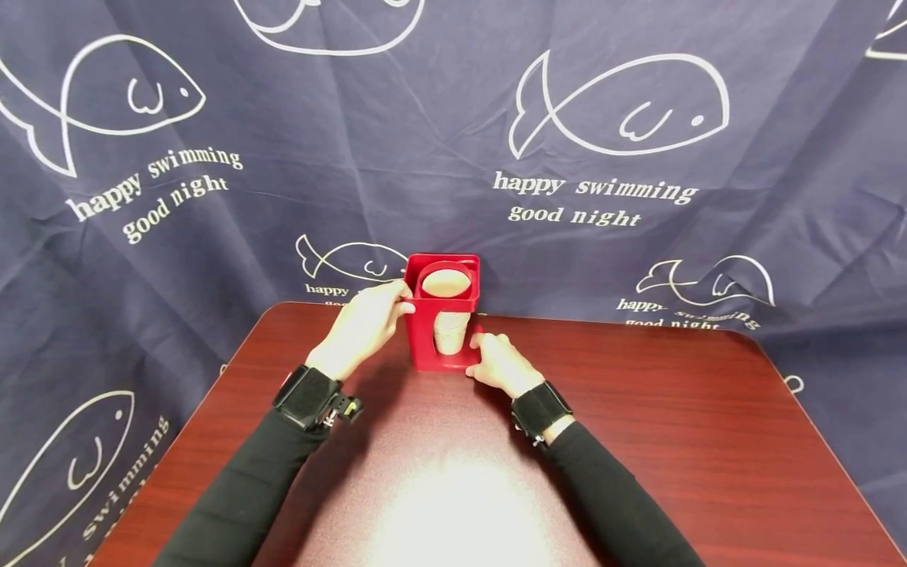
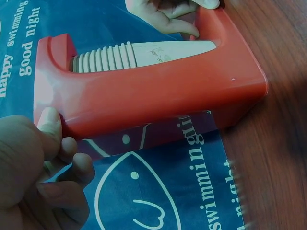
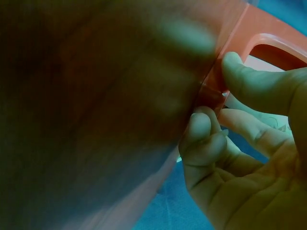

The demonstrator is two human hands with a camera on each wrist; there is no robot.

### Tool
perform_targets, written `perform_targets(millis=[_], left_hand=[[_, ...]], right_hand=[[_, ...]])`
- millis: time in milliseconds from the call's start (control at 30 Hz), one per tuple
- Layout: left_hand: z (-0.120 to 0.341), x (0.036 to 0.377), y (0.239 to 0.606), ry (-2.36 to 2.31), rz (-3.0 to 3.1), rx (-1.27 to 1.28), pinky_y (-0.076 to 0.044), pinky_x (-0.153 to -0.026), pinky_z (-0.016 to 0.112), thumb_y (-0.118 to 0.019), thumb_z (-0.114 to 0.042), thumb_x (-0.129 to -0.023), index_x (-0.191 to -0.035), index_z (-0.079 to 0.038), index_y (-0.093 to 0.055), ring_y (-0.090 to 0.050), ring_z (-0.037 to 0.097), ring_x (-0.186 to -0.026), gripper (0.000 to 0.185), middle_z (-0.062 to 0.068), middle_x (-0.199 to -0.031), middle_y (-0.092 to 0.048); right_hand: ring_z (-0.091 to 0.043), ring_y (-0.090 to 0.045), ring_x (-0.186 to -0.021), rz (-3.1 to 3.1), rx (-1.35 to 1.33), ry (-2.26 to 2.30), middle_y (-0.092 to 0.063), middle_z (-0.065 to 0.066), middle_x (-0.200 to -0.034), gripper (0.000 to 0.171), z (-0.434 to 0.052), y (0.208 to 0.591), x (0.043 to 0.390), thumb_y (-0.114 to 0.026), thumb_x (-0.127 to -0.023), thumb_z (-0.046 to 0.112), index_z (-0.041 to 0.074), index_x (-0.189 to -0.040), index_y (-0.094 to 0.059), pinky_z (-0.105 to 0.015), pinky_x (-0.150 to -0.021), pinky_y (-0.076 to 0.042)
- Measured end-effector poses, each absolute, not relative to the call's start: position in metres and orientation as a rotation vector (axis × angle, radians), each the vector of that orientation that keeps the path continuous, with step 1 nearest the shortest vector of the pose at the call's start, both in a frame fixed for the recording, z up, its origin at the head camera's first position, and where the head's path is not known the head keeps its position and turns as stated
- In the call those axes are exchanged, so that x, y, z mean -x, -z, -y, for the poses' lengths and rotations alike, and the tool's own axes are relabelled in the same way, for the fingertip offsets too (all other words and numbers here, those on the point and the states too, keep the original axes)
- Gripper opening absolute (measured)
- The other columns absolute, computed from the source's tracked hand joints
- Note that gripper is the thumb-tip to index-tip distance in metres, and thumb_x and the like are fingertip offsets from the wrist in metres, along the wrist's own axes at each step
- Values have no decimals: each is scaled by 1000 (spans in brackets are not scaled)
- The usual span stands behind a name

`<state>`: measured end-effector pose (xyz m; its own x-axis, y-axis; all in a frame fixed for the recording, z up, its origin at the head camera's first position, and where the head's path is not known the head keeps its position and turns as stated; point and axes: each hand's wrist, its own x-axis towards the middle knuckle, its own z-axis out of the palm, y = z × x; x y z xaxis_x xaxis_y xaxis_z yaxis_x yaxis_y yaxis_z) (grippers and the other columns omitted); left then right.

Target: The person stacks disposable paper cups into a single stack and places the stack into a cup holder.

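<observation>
A red cup holder (image 1: 425,335) stands upright at the far edge of the table, with a stack of pale paper cups (image 1: 450,327) inside it. My left hand (image 1: 364,323) grips the holder's upper left side, thumb at the top rim. My right hand (image 1: 499,364) holds the holder's base on the right, thumb on the red edge. In the left wrist view the holder (image 2: 158,91) shows the ribbed cups (image 2: 144,53), with my left thumb (image 2: 48,127) against its top end and right fingers (image 2: 165,17) at its base. The right wrist view shows my right hand (image 3: 249,143) on the red frame (image 3: 268,33).
The dark red wooden table (image 1: 638,441) stretches toward me, with a bright glare patch in the near middle. A navy cloth (image 1: 602,157) with white fish drawings and lettering hangs behind and drapes beside the table. Both forearms wear black sleeves and wrist straps.
</observation>
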<state>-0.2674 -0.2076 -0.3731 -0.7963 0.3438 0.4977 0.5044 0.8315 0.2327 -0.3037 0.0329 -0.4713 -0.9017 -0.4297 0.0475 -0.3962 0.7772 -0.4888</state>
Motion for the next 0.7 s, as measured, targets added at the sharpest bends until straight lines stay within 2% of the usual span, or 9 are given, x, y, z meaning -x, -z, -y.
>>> perform_targets(millis=[700], left_hand=[[207, 272, 373, 477, 2593, 590, -59, -80, 44, -76, -11, -93, -99, -7, -62, -69, 28, -83, 16, 8, -89, -70]], right_hand=[[-29, -67, -98, -2906, 637, 773, -72, -15, -114, 43, -31, 472, 309, -84, -82, 17, 4, -120, -68, -43, -92, -59]])
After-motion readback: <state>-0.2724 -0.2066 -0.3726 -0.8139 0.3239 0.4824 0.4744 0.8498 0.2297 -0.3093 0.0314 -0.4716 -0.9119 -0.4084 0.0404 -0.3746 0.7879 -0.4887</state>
